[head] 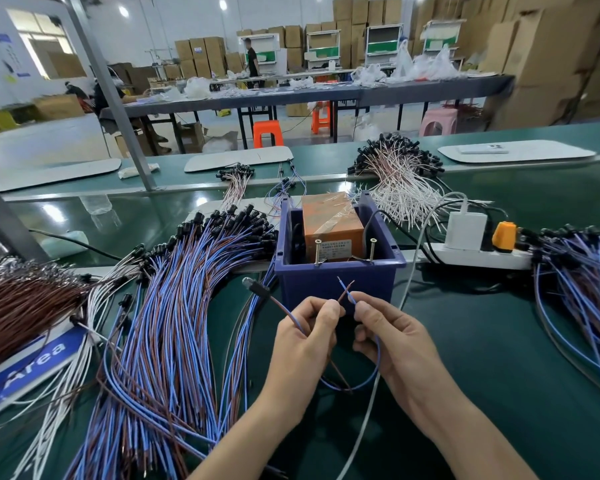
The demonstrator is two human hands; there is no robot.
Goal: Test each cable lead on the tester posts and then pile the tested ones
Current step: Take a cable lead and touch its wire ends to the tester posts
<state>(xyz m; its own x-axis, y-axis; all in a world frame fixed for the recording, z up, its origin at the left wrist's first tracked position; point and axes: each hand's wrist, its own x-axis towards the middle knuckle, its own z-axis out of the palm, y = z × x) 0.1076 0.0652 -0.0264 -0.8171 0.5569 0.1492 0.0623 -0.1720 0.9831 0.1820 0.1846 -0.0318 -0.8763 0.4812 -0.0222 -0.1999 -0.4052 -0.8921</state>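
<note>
At the far left lies a bundle of brown wires (21, 299), and beside it a blue sign (32, 365) on the green table (499, 358). Next comes a big pile of blue and brown leads (174, 306), spread like a fan. In the middle the left hand (302, 344) pinches one lead (282, 308) between thumb and fingers; its black head with a clear bulb points to the left, above the pile's edge. The right hand (392, 337) pinches the blue wire of the same lead. The two bare ends cross between the hands, just in front of the blue box (336, 282), not touching it. In the box stands an orange tester (329, 223) with two screw posts (317, 251). To the right are a power strip (475, 254) and another pile (575, 271) of leads.
</note>
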